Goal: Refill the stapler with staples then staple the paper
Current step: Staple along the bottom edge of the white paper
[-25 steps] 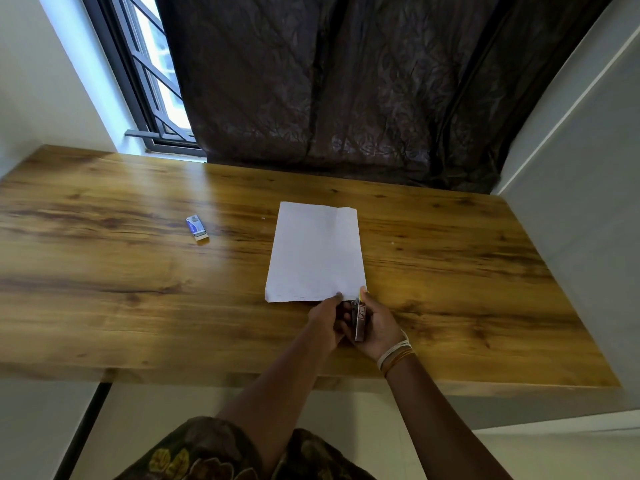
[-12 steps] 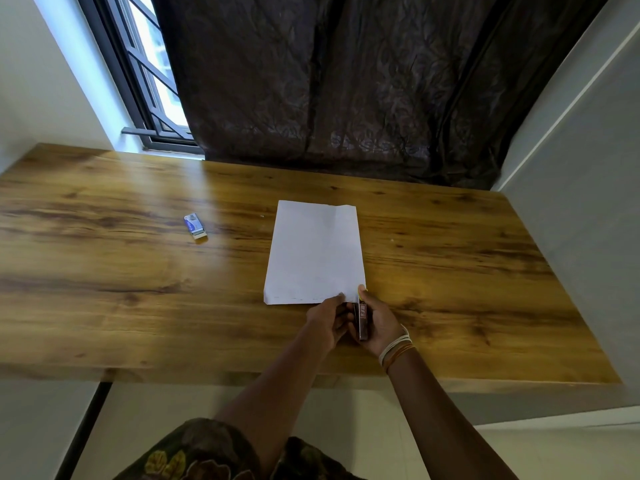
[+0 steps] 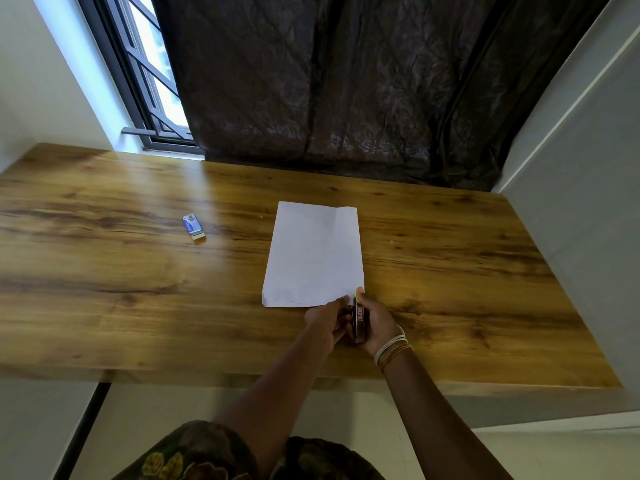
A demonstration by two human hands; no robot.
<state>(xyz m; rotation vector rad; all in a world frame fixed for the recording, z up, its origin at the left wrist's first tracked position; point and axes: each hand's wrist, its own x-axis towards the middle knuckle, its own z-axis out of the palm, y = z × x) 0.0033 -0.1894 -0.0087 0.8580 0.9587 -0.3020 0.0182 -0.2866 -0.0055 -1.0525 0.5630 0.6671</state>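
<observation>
White paper [image 3: 313, 254] lies flat in the middle of the wooden table [image 3: 104, 289]. At its near right corner my right hand [image 3: 375, 323] grips a small dark stapler [image 3: 359, 322], whose nose points at that corner. My left hand [image 3: 327, 320] sits close against the stapler's left side, its fingers curled against the stapler and touching the paper's near edge. A small blue and white staple box [image 3: 194, 226] lies far to the left, apart from both hands.
A dark curtain [image 3: 346, 98] and a window [image 3: 149, 81] stand behind the table's far edge. A grey wall [image 3: 571, 202] borders the right side. The table's near edge runs just below my wrists.
Both hands and the stapler have crept slightly forward toward the paper's near right corner. The paper and the staple box have stayed where they were.
</observation>
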